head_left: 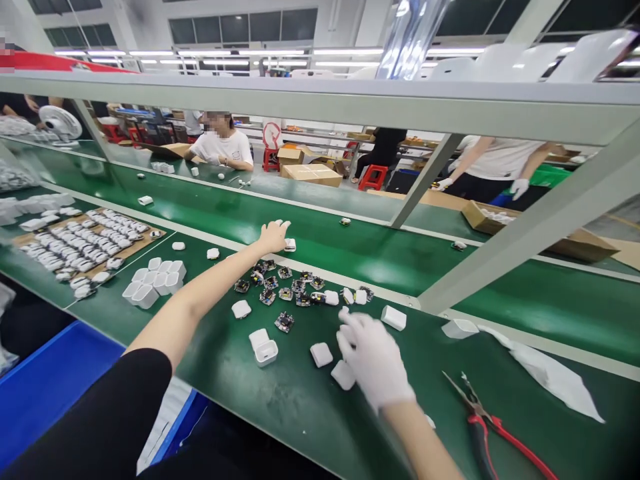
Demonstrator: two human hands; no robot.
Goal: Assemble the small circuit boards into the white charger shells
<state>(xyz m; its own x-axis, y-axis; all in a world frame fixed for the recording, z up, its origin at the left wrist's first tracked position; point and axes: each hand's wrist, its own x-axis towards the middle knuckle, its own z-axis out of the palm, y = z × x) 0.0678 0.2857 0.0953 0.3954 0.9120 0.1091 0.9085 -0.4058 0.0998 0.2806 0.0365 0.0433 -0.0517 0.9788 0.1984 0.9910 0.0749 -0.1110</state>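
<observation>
My left hand (pixel 273 237) reaches out over the green belt, its fingers stretched and white coverings on some fingertips. A small white casing (pixel 290 245) lies right beside it; whether they touch I cannot tell. In a white glove, my right hand (pixel 373 360) hovers above the bench with fingers apart and curved. By its thumb side are a white square cover (pixel 343 375) and another white cover (pixel 321 355). Beyond its fingertips, small circuit boards (pixel 299 287) lie in a loose cluster. White plastic cases (pixel 265 348) stand closer to me.
Red-handled pliers (pixel 480 413) lie at the right, near a white bag-like piece (pixel 550 377). Small white tubs (pixel 155 280) and a cardboard sheet of white units (pixel 87 243) are at left. A slanted metal post (pixel 525 220) crosses the right side. Co-workers sit and stand beyond the belt.
</observation>
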